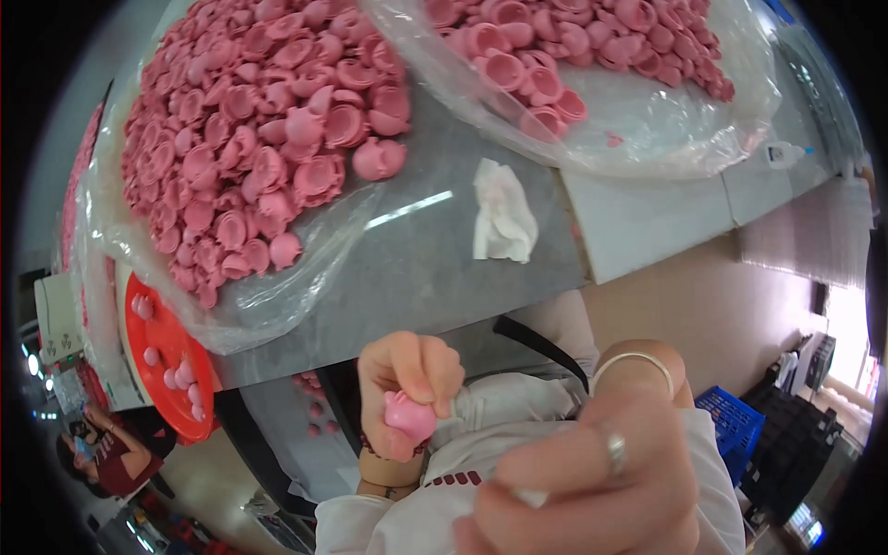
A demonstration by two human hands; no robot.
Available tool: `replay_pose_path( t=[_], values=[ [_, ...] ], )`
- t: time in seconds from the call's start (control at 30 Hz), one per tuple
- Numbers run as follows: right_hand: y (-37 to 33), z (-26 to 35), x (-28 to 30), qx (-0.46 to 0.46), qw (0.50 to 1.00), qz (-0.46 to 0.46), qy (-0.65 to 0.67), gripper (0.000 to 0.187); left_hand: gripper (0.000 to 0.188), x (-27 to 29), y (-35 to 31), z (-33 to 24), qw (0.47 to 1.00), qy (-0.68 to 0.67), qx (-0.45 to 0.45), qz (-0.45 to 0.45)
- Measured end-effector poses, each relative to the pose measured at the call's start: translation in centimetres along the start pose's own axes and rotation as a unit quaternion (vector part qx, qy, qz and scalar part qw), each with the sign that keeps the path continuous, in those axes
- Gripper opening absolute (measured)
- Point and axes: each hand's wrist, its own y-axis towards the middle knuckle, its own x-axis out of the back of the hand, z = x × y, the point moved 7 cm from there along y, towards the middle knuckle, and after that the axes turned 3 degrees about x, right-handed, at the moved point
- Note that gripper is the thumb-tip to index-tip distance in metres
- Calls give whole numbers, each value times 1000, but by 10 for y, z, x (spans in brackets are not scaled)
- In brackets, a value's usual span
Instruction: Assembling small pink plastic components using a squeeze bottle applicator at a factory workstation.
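My left hand (377,379) is closed around a small rounded pink plastic piece (410,418), held over my lap just off the table's front edge. My right hand (601,472), large and close in the lower right, has its fingers curled in. Whatever those fingers hold, if anything, is hidden. Beyond my left hand, a big heap of hollow pink shell pieces (268,139) lies on clear plastic sheeting on the grey table (425,250). A second heap of pink pieces (592,42) sits in a clear bag at the far right.
A crumpled white tissue (504,213) lies mid-table. At the left edge stands a red tray (171,370) with several pink pieces. A small white bottle (784,154) is at the far right, and a blue crate (731,427) is on the floor. Another person (116,453) is at the lower left.
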Motion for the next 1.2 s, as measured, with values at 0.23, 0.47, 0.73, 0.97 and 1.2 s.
replay_pose_path(
  t=[0.23,0.47,0.73,0.97,1.2],
  values=[
    [-70,-21,-14,-103,960,224,131,24,57,2,-6,17,978,-201,11,-55],
    [-112,-24,-42,-249,905,262,224,36,86,-8,-9,29,962,44,178,-202],
    [-114,-39,-29,-283,913,192,221,33,79,-16,-4,44,972,15,205,-116],
    [-122,-36,-26,-291,908,202,225,40,74,-13,-3,44,974,33,220,-49],
    [-107,-37,-1,-273,936,153,164,33,42,-3,-16,-55,945,230,-191,-132]
  ],
)
